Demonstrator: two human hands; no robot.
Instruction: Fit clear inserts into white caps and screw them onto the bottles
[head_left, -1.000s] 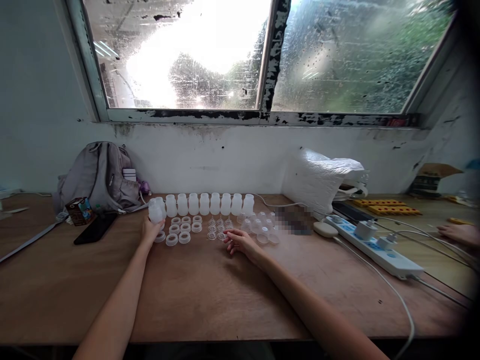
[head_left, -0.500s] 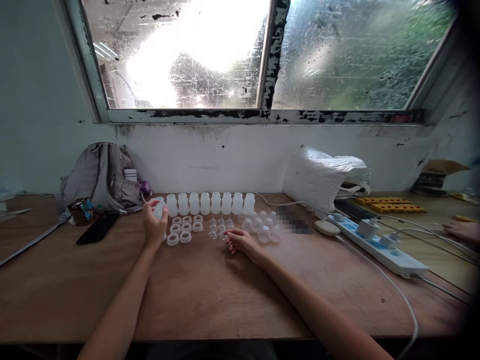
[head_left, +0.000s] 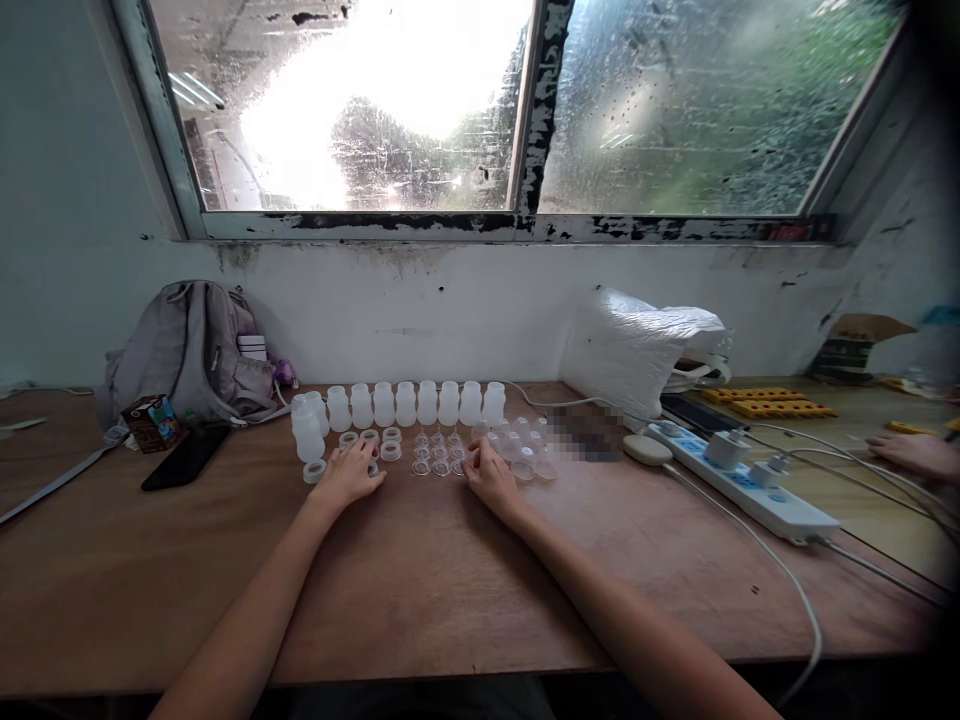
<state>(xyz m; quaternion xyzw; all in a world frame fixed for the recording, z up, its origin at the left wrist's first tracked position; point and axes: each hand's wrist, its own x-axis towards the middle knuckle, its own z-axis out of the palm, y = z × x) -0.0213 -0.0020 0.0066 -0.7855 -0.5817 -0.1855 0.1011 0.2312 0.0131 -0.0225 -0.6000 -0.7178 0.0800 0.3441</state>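
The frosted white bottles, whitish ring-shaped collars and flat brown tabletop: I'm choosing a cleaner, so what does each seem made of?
The frosted white bottles look like matte plastic, given their milky walls; frosted glass is possible. The whitish ring-shaped collars seem satin plastic or silicone, by their cloudy, pale walls. The flat brown tabletop looks like dull wood or laminate, from its mottled grain.

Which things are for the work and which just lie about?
Probably for work:
frosted white plastic bottles
whitish plastic rings
small clear plastic pieces
cloudy plastic domes

Probably lying about:
grey fabric backpack
flat black phone
long white power strip
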